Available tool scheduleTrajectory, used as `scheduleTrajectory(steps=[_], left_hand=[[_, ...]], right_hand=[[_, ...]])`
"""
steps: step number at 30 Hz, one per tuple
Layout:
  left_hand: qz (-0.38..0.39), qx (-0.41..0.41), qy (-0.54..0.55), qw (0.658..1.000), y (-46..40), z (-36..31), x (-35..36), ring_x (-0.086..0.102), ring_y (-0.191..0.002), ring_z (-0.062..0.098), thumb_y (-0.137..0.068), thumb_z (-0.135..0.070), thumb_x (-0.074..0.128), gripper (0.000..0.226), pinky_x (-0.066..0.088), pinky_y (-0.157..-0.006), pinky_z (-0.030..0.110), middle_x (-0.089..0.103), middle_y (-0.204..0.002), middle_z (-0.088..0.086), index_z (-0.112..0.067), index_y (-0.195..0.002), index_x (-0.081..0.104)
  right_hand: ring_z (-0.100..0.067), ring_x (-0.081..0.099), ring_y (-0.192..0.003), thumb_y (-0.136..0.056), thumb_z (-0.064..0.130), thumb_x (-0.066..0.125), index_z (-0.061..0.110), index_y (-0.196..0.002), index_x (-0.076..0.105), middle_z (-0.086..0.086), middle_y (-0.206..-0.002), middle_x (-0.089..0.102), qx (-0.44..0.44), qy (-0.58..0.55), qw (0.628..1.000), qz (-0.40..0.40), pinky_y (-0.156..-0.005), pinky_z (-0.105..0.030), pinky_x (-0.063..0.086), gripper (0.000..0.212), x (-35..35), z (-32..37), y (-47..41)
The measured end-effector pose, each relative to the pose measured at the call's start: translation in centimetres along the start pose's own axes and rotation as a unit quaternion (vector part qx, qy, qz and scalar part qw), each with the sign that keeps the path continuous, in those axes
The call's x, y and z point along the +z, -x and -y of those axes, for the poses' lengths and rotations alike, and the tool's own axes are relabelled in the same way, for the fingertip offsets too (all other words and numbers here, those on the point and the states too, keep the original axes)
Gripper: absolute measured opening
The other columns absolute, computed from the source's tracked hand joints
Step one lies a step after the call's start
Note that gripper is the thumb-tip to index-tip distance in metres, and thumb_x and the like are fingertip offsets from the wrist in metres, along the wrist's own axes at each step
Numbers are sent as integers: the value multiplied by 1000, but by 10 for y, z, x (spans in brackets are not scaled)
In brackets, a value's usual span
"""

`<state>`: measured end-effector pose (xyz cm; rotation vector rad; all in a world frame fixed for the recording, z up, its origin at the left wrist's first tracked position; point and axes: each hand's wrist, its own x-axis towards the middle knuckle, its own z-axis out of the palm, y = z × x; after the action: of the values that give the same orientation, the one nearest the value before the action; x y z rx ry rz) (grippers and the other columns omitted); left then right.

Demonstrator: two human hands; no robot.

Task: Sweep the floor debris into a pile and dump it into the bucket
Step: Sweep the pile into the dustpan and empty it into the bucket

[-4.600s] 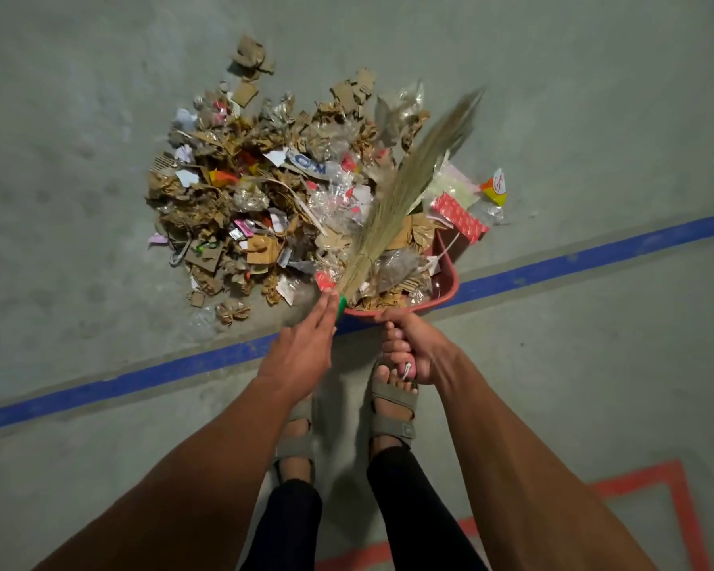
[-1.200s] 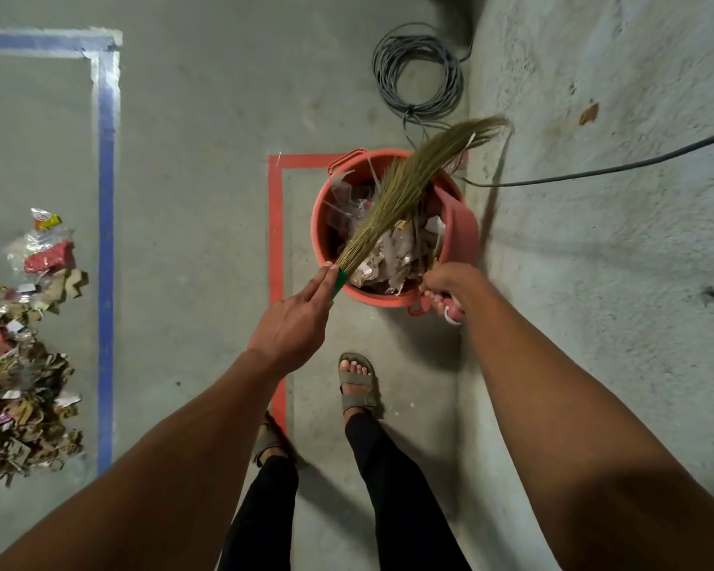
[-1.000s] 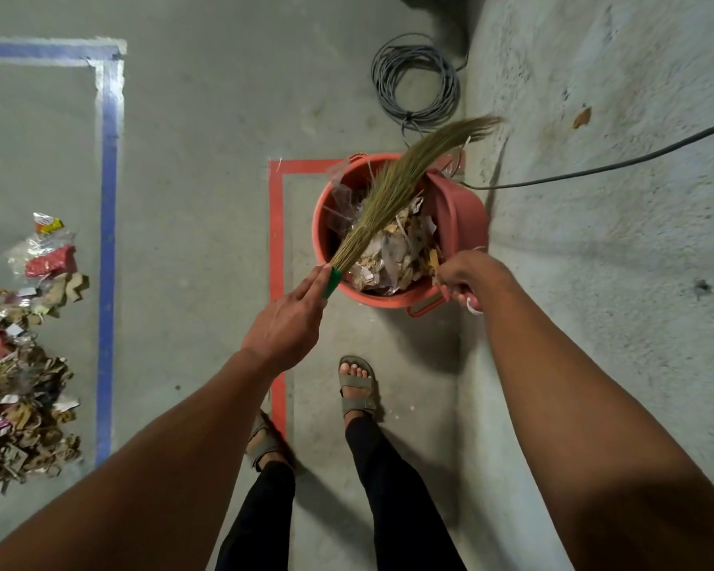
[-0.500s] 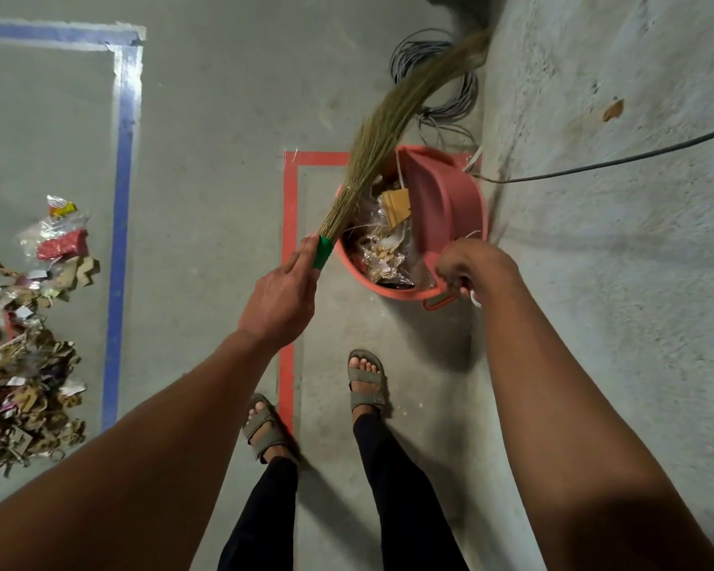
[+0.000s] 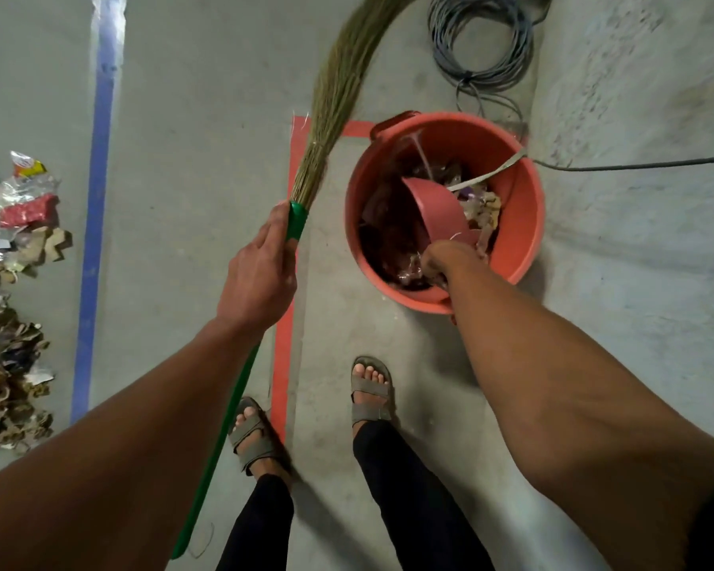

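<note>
My right grip (image 5: 446, 259) tips the dustpan (image 5: 433, 214) into the bucket (image 5: 524, 208), left grip (image 5: 260, 274) clutching the broom (image 5: 334, 96); next, probably back to the pile (image 5: 9, 323).

Bucket mouth half blocked, floor to its left open

Inside the red bucket (image 5: 524, 208) the tilted dustpan (image 5: 437, 212) and the right hand (image 5: 446, 257) fill the near part; scraps cover the rest. The broom (image 5: 339, 96), held by the left hand (image 5: 260, 274), crosses the bare concrete left of it. A cable coil (image 5: 483, 39) lies behind, perhaps touching the bucket. The debris pile (image 5: 9, 364) stays well apart beyond the blue tape line (image 5: 95, 199).
</note>
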<state>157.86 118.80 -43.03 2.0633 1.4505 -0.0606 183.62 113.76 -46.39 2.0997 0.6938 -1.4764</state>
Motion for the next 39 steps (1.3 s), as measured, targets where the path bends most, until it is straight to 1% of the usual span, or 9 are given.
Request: scheduleTrajectory(steps=[1, 3, 5, 9, 11, 16, 20, 27, 39], left_hand=[[1, -5, 0, 1000, -8, 6, 9, 58, -124, 40, -112, -27, 37, 56, 48, -104, 52, 41, -163, 8, -24, -164, 18], [8, -12, 2, 1000, -18, 17, 25, 58, -125, 41, -112, -27, 37, 56, 47, -105, 52, 39, -163, 7, -25, -164, 18], [13, -11, 2, 1000, -22, 24, 36, 57, -125, 42, -111, -27, 37, 56, 47, -105, 52, 39, -164, 7, -24, -164, 19], [38, -25, -8, 999, -14, 24, 41, 56, -128, 40, -112, -29, 36, 56, 46, -106, 51, 35, -166, 5, -25, -165, 17], [50, -28, -5, 998, -4, 18, 36, 57, -127, 39, -112, -29, 35, 57, 47, -105, 51, 34, -167, 5, -27, -165, 16], [56, -24, 8, 998, 17, -5, 10, 55, -131, 41, -111, -27, 39, 56, 46, -109, 53, 39, -164, 9, -23, -164, 20], [48, -19, 20, 998, 22, -19, -2, 55, -131, 39, -111, -27, 40, 55, 46, -110, 52, 42, -162, 8, -24, -163, 22], [49, -4, 14, 999, 9, -4, 16, 60, -122, 37, -111, -31, 39, 55, 51, -102, 54, 48, -157, 10, -29, -163, 19], [69, 0, -20, 997, -9, 33, 56, 55, -129, 39, -112, -30, 36, 54, 47, -106, 53, 40, -163, 9, -25, -164, 21]], right_hand=[[-26, 61, -84, -95, 1, 55, -9, -129, 63, -8, -130, 60, -3, -13, 1000, -7, -70, -26, 47, 36, 3, -1, -16], [-32, 63, -98, -91, 1, 58, -12, -111, 67, -16, -135, 61, 15, 25, 999, -34, -74, -32, 46, 26, 7, -8, -37], [-28, 58, -87, -91, 1, 59, -16, -98, 65, -12, -131, 64, 26, 9, 999, -25, -67, -29, 47, 20, 7, -17, -55], [-25, 54, -61, -93, -8, 48, -11, -58, 59, -15, -64, 62, 50, 61, 996, 37, -48, -28, 44, 37, -10, -28, -38], [-23, 47, -54, -94, -6, 43, -2, -59, 55, -12, -54, 54, 36, 47, 997, 41, -53, -29, 41, 37, -19, -31, -23], [-17, 38, -35, -100, 8, 51, 5, -72, 58, -10, -55, 49, 3, -91, 993, 76, -42, -17, 34, 29, -34, -63, 20], [-10, 26, -38, -105, 16, 50, 17, -72, 44, 0, -51, 35, 14, -257, 962, 92, -36, -18, 26, 34, -39, -100, 51], [-4, 29, -36, -111, 20, 48, 14, -81, 50, 4, -54, 37, 61, -417, 889, 179, -30, -19, 29, 30, -34, -105, -13], [-4, 28, -30, -110, 14, 38, 19, -79, 44, 6, -46, 34, 57, -527, 825, 195, -28, -17, 26, 32, 23, -59, -112]])
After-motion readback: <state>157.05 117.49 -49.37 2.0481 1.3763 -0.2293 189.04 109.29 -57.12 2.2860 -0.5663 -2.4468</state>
